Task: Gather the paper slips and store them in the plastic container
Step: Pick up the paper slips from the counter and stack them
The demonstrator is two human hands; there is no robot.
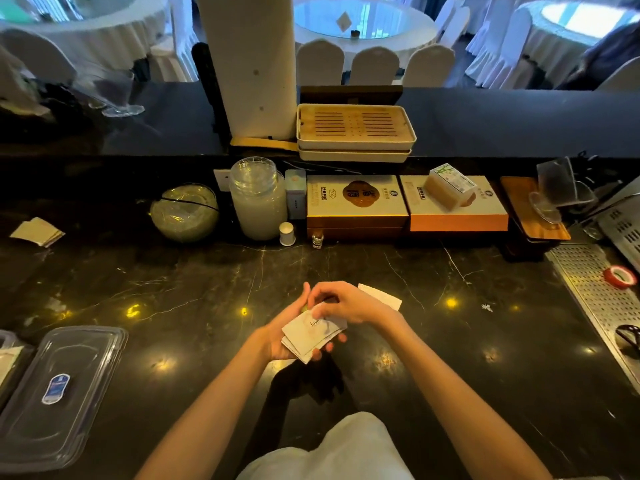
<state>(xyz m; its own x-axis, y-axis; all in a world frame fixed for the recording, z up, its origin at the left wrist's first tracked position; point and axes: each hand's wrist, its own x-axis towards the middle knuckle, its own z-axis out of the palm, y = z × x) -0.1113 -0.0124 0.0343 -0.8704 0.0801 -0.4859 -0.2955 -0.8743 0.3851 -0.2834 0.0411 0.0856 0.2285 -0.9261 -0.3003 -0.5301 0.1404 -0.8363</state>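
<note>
Counter: dark marble bar top (207,289), banquet tables behind
Left hand (291,327): cupping a stack of paper slips (310,332)
Right hand (341,301): pinching the stack's top
Loose slip (381,296): just beyond the right hand
Plastic container (59,393): clear, near left

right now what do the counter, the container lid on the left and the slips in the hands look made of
Counter: likely polished dark marble or similar stone; pale veins, mirror-like light spots.
Container lid: clear thin plastic; the dark counter shows through, moulded ridges, a blue label.
Slips: white paper, matte, printed "love", stacked in the left hand.
</note>
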